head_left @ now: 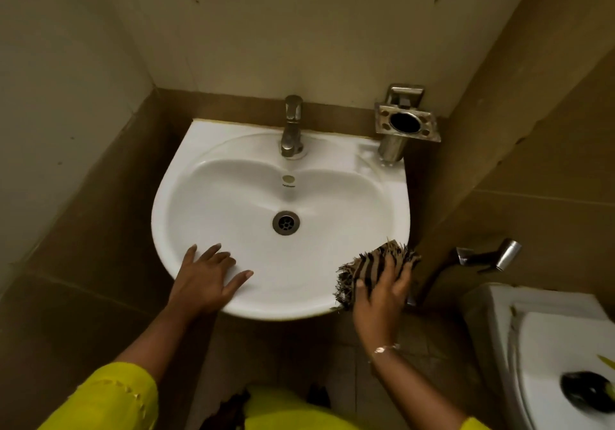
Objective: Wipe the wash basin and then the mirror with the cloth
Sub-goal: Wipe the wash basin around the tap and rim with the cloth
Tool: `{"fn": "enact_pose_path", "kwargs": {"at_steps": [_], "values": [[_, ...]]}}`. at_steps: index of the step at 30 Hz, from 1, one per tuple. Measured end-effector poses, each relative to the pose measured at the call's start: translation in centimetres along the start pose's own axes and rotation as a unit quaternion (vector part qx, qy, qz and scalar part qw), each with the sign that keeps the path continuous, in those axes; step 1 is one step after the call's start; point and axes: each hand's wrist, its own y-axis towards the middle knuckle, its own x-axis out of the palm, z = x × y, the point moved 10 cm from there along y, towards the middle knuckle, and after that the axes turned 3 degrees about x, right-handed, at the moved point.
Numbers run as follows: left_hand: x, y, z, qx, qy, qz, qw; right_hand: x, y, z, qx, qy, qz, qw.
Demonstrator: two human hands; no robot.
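Note:
A white wash basin (233,196) hangs on the tiled wall, with a steel tap (292,126) at its back and a drain (286,223) in the middle. My left hand (206,276) lies flat on the front left rim, fingers spread, holding nothing. My right hand (382,293) presses a brown and black striped cloth (369,265) with frayed edges against the front right rim. No mirror is in view.
A steel tumbler holder (404,123) is fixed to the wall at the basin's back right. A hand spray (489,255) hangs on the right wall. A white toilet (559,356) with a dark object on its lid stands at the lower right.

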Motion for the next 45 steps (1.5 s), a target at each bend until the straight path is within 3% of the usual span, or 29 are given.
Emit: {"fn": "enact_pose_path", "kwargs": {"at_steps": [3,10,16,20,25,32,45], "values": [[-0.7,-0.2,-0.1,-0.005,-0.022,0.035,0.999,2.2,0.6,0.5,0.082,-0.032,-0.003,0.996],[-0.9,-0.1,-0.2,-0.004,-0.042,0.045,0.998,2.5,2.9,1.3,0.116,-0.061,0.018,0.991],[-0.3,0.4,-0.2,0.007,-0.049,-0.029,0.998,1.5,5.3,1.3,0.078,-0.109,-0.012,0.991],[-0.8,1.1,-0.9,0.011,-0.082,-0.034,0.996,0.8,5.4,1.6,0.052,-0.112,-0.006,0.992],[-2.3,1.7,-1.8,-0.012,-0.094,-0.011,0.995,1.4,6.8,1.1,0.077,-0.194,-0.029,0.977],[-2.8,2.3,-4.7,-0.098,-0.135,0.046,0.985,1.4,12.4,-1.0,-0.008,-0.302,-0.033,0.953],[-3.0,2.3,-4.7,-0.108,-0.119,0.039,0.986,4.4,20.2,-5.6,-0.143,-0.418,-0.017,0.897]]}}
